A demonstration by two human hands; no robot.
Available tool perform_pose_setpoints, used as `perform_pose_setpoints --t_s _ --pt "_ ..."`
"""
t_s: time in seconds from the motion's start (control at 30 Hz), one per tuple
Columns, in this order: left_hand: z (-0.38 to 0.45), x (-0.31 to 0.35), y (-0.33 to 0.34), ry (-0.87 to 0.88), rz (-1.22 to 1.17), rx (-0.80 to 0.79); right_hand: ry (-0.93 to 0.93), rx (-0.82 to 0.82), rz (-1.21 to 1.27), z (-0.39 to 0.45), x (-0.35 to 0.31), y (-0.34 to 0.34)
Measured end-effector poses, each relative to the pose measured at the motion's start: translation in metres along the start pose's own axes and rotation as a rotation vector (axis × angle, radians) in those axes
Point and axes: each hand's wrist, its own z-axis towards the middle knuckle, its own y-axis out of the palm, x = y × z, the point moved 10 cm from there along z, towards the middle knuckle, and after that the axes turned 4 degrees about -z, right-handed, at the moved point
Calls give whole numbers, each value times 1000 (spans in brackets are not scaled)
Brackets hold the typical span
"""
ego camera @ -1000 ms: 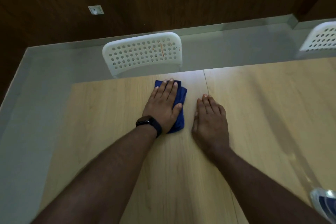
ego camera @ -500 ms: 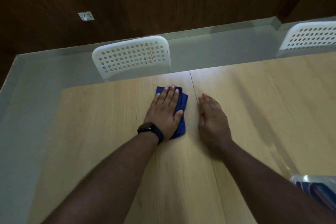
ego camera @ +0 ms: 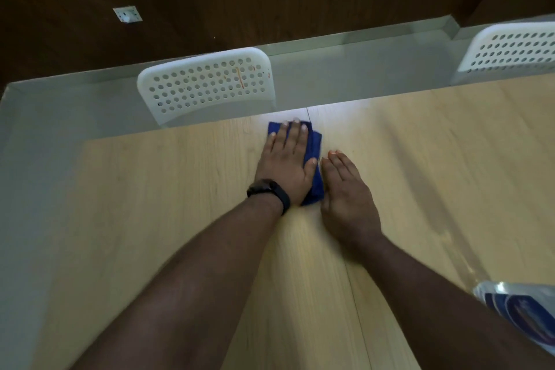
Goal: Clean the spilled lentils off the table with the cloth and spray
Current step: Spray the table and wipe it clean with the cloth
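Observation:
A folded blue cloth [ego camera: 314, 153] lies on the light wooden table [ego camera: 180, 204] close to its far edge. My left hand [ego camera: 285, 165] presses flat on the cloth with straight fingers and covers most of it. My right hand [ego camera: 345, 192] lies flat on the table right beside the cloth's right edge, fingers together. The spray bottle [ego camera: 522, 309], clear with a blue label, shows partly at the lower right behind my right forearm. No lentils show on the table.
A white perforated chair back [ego camera: 207, 84] stands just past the table's far edge, and a second one [ego camera: 510, 51] at the far right. A seam [ego camera: 354, 294] runs down the tabletop. Grey floor surrounds the table on the left.
My right hand has moved left until it lies against the cloth. My left hand and the cloth have slid slightly toward the far edge. The camera view has shifted.

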Motion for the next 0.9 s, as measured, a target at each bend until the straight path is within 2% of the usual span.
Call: perform_pose_setpoints --t_s 0.17,0.47,0.57,0.73,0.9 --pt "-49 10 7 74 -26 -45 12 -5 4 -2 -2 -1" --pt "31 -8 -6 -23 3 5 -9 17 -16 2 1 1" --pt "4 -1 -2 -56 -13 24 -16 2 -9 -1 1 0" --pt "-85 24 13 -48 -30 -10 -25 -33 5 -1 -3 -1" --pt "-57 16 9 -24 -25 13 -17 -7 12 -2 0 -1"
